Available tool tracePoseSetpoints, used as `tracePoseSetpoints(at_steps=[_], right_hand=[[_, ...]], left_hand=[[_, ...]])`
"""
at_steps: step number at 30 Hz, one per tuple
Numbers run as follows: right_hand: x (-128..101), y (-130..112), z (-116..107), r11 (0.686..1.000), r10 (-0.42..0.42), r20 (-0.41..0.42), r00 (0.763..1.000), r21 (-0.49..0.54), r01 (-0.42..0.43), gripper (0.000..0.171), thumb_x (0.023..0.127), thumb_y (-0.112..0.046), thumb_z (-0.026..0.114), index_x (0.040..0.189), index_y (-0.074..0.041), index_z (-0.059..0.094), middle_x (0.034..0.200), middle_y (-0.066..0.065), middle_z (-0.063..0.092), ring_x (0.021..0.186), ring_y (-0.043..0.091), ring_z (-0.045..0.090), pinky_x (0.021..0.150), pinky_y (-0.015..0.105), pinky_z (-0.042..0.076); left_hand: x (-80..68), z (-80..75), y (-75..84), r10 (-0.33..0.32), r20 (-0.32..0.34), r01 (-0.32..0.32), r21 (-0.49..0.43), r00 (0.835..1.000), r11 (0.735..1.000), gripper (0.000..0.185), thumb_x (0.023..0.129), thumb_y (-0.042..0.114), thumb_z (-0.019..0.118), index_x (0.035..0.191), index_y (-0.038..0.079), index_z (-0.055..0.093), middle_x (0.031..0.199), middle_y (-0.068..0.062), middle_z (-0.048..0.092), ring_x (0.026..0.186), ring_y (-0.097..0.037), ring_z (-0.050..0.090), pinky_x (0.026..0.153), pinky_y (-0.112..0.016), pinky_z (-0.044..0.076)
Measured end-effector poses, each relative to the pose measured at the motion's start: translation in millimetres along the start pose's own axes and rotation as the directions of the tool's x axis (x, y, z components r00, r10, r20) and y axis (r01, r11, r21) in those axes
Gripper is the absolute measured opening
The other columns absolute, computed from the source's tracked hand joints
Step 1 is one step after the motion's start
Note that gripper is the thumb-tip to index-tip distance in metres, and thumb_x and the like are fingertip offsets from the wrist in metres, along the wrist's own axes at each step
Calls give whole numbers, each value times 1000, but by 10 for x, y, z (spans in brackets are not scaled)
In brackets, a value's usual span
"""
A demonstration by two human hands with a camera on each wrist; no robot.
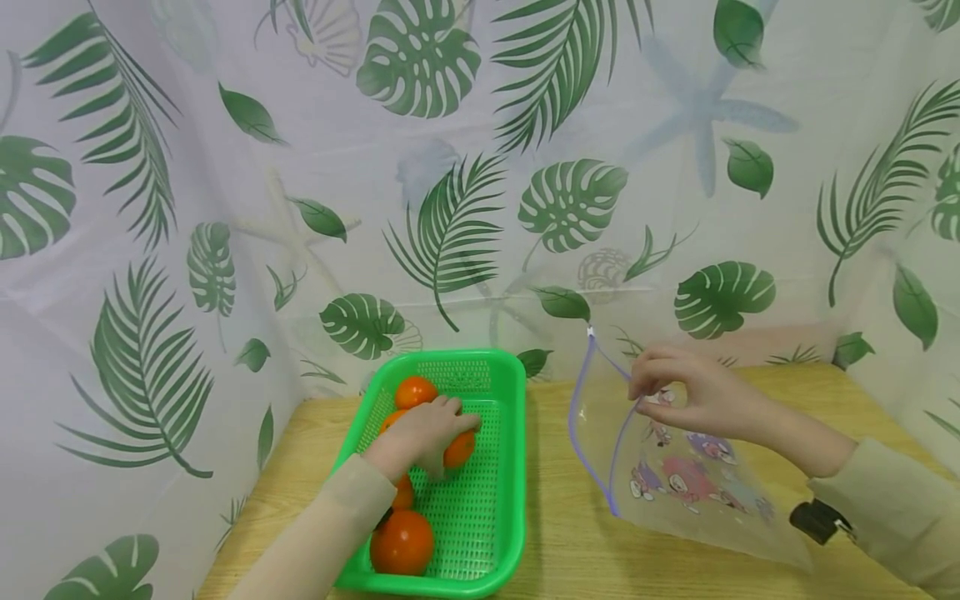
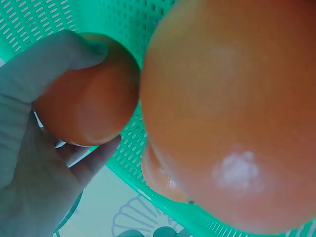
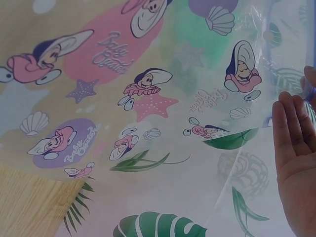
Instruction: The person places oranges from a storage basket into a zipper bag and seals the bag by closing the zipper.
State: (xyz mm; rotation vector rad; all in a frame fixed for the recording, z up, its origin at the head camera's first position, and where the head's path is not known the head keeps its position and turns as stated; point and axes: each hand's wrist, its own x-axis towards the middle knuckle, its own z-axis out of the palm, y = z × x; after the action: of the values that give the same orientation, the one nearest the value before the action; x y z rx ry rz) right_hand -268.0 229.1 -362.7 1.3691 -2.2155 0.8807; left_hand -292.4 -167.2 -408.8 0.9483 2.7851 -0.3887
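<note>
One round orange fruit (image 1: 460, 452) gripped by left hand (image 1: 426, 431) in a green perforated-plastic basket (image 1: 515, 500), right hand (image 1: 686, 390) pinching a clear cartoon-print zip bag (image 1: 686, 487).

- Your clear plastic, purple-zipped bag (image 1: 675, 467), pink printed blob (image 3: 106, 39): you read "Baby", second word unclear.
- Its purple printed oval (image 3: 66, 144): "Baby" again, second word unclear.

Pale, lightly creased sheeting (image 1: 480, 137) printed with green leaves (image 1: 573, 204), faint starfish (image 1: 703, 112) and seashells (image 1: 330, 37) hangs along the left, far and right sides of a light wood-grain table (image 1: 555, 533), under soft light that looks cooler toward the left.
</note>
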Motion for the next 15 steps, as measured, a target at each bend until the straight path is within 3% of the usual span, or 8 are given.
tracePoseSetpoints(at_steps=[5,15], right_hand=[[16,0,1,1000,-7,-1,1000,4,7,40,79,8,84,97,-25,72,97,-6,68,81,7,62,72,14,52],[7,-2,16,1000,-4,5,1000,7,4,42,77,11,83,96,-24,71,97,-6,68,80,6,63,73,13,52]], left_hand=[[2,-8,-31,42,-78,-41,20,996,999,84,69,34,102,139,26,57,129,-5,58,117,-25,57,97,-37,57],[-31,-66,-16,91,-128,-84,64,988,994,87,67,39,103,140,28,57,132,-7,56,117,-25,55,98,-39,56]])
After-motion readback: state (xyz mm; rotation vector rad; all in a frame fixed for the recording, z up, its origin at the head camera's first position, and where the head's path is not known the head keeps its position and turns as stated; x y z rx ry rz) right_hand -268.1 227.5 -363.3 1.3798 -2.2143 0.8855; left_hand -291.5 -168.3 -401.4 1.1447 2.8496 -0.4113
